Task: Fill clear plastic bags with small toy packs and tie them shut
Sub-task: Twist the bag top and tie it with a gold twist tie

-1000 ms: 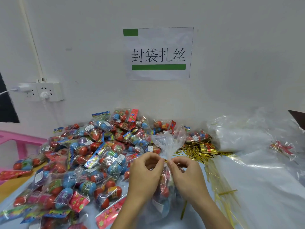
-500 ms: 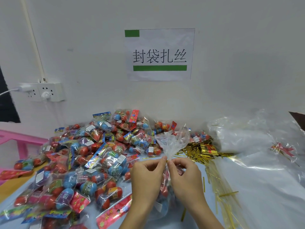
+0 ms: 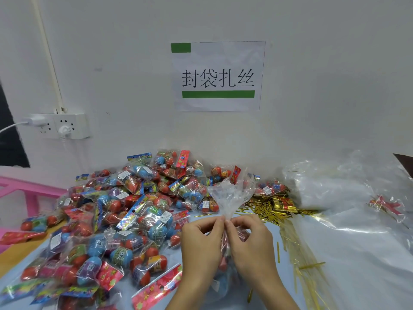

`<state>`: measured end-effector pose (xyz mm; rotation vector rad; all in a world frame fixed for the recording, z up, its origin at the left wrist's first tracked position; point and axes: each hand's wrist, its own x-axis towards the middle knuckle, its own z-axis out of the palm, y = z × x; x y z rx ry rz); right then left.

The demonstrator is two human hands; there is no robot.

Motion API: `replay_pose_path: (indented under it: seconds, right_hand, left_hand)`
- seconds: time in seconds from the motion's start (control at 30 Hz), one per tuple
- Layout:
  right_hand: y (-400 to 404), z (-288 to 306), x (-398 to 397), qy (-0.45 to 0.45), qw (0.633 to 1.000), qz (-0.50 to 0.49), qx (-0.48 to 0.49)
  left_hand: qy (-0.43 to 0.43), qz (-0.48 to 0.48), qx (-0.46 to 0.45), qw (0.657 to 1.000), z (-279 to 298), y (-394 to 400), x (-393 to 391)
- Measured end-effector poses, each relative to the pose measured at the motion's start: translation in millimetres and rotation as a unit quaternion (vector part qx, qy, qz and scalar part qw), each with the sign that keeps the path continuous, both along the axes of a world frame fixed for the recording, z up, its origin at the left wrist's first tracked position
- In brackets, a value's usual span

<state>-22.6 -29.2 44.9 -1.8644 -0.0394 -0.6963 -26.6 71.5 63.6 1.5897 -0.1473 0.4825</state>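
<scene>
The pale worktop meets a white wall. Left hand and right hand pinch the clear bag neck, toy packs heaped left of it, bare worktop right.

bag's lower half behind hands

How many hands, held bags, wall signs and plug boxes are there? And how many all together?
Hands: 2, the left hand and the right hand
Clear bag pinched at its neck by both hands: 1
Paper sign on the wall: 1
Plug box on the wall: 1
Total: 5
</scene>
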Motion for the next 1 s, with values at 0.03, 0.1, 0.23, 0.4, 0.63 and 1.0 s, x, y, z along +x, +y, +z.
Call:
replay_pose_path:
  seconds: [0.03, 0.1, 0.23, 0.4, 0.63, 1.0]
  right_hand:
    - [-0.5, 0.2, 0.1, -0.001, 1.000, -0.001, 0.002]
    - [-1.4, 0.8, 0.0, -0.001, 1.000, -0.003, 0.003]
    - [-3.7, 1.8, 0.8, 0.003, 1.000, -0.001, 0.009]
    - [-6.0, 4.0, 0.4, 0.019, 0.999, 0.005, 0.030]
    - [-7.0, 3.9, 1.6, 0.034, 0.998, 0.012, 0.054]
    - [-9.7, 1.1, 5.4, 0.057, 0.995, 0.015, 0.076]
  left_hand:
    - [-0.001, -0.003, -0.003, 1.000, 0.5, -0.1, 0.4]
    - [0.003, -0.009, -0.005, 1.000, -0.2, 0.4, 2.3]
    - [0.017, -0.027, -0.025, 0.999, -3.3, 2.3, 6.7]
    - [0.016, -0.047, -0.036, 0.998, -5.1, 3.2, 9.0]
    - [0.001, -0.049, -0.038, 0.998, -8.4, 3.4, 10.7]
    - [-0.142, -0.026, 0.125, 0.982, -7.5, 11.4, 11.2]
